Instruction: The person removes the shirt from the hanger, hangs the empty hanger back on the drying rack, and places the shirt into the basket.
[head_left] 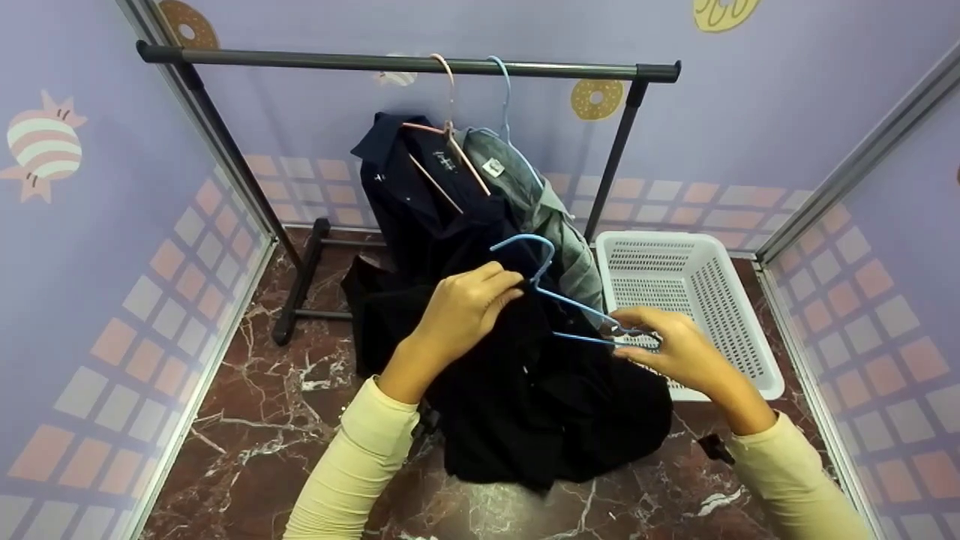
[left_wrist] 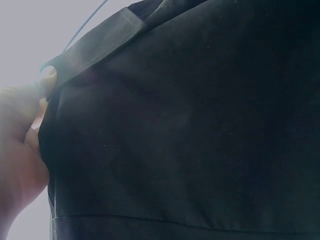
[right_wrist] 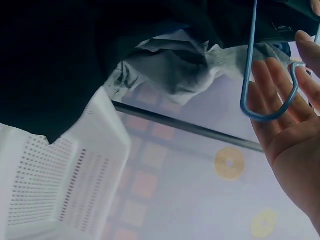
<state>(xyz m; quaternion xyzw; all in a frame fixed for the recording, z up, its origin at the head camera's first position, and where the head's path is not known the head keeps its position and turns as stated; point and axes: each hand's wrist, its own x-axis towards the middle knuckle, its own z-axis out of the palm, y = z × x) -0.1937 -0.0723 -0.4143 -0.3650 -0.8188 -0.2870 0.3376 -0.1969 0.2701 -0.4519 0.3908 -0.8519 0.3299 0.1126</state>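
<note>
A black shirt (head_left: 540, 420) hangs in front of the person in the head view, spreading down over the dark floor. At its collar the left hand (head_left: 469, 304) pinches the cloth between thumb and fingers, close to the neck of a light blue hanger (head_left: 577, 303). The left wrist view shows the thumb over the edge of the black collar (left_wrist: 100, 47). The right hand (head_left: 675, 346) holds the hanger by its right end, outside the shirt. In the right wrist view that rounded end lies across the fingers (right_wrist: 287, 95). The hanger's left part is hidden inside the shirt.
Behind stands a dark clothes rack (head_left: 300, 60). On it hang a navy shirt (head_left: 397, 195) on a pink hanger (head_left: 452, 97) and a grey-green shirt (head_left: 566, 247) on another blue hanger (head_left: 507, 97). A white perforated basket (head_left: 739, 322) sits at the right, partly behind the right hand.
</note>
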